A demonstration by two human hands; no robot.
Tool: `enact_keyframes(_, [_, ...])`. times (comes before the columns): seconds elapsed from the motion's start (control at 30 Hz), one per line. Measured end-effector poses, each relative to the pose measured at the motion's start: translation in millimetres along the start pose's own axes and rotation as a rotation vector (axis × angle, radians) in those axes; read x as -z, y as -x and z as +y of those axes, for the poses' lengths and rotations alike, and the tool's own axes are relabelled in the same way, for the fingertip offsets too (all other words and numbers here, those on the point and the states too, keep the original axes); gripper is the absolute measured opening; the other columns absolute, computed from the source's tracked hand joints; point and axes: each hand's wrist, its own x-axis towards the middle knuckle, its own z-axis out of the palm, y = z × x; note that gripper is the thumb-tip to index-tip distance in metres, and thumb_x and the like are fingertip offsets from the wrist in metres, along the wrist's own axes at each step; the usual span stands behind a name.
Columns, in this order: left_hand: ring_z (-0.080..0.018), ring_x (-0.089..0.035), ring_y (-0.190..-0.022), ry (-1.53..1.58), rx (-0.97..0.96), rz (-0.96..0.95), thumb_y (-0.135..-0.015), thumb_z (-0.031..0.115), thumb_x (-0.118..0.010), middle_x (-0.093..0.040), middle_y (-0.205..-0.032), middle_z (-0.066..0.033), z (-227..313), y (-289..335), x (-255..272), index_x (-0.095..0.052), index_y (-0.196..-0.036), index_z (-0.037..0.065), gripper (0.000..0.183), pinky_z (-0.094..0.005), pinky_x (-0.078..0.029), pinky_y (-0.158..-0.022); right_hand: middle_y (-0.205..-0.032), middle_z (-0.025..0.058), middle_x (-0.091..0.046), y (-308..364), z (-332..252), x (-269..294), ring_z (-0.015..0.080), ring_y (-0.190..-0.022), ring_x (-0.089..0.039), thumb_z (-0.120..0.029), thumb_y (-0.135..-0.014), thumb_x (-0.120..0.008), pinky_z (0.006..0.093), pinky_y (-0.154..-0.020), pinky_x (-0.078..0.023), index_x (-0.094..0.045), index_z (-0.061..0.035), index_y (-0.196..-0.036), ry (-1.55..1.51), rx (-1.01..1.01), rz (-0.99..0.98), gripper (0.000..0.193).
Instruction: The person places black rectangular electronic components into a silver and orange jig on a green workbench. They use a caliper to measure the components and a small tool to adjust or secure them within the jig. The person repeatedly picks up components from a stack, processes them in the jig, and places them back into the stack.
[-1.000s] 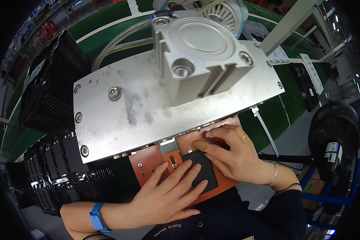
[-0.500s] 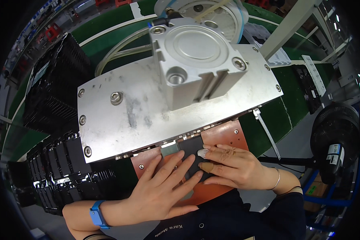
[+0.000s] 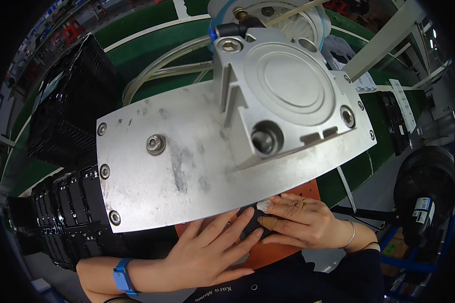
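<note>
My left hand (image 3: 199,255) lies palm down with its fingers spread, their tips on a dark grey flat piece (image 3: 250,231). From the other side my right hand (image 3: 303,219) rests on that piece with its fingers stretched out. Two of its fingertips wear covers, one white and one tan. Beneath the dark piece is an orange-red plate (image 3: 273,252) with small holes. A thick silver metal plate (image 3: 136,189) overhangs the far part of both, and some of my fingertips reach its front edge. The square pneumatic cylinder (image 3: 290,86) stands on it.
Black trays (image 3: 68,103) rise in a stack at the left, with more black slotted trays (image 3: 78,207) nearer. Clear hoses (image 3: 162,65) run behind the metal plate. At the right are a black fan-like device (image 3: 424,177) and a grey metal post (image 3: 384,38).
The view has shifted, so the metal plate and cylinder look larger and cover more of the orange-red plate and dark piece. Both hands keep nearly the same pose on the dark piece.
</note>
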Motion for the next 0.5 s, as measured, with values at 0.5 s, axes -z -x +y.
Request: enact_keyframes(0.5, [-0.0342,-0.038,-0.135,0.007,-0.034,0.035,-0.081,0.057,-0.063,-0.045,-0.144,-0.0141,-3,0,0,-0.064,-0.121,0.021,0.054,-0.053,-0.03,-0.107,-0.151,0.0172,-0.026,1,-31,5,0.0304,-0.144,-0.023,-0.001,-0.086,-0.062,0.0433,-0.113,-0.03,-0.047,-0.0026,-0.128,-0.627,-0.367,-0.173,0.044])
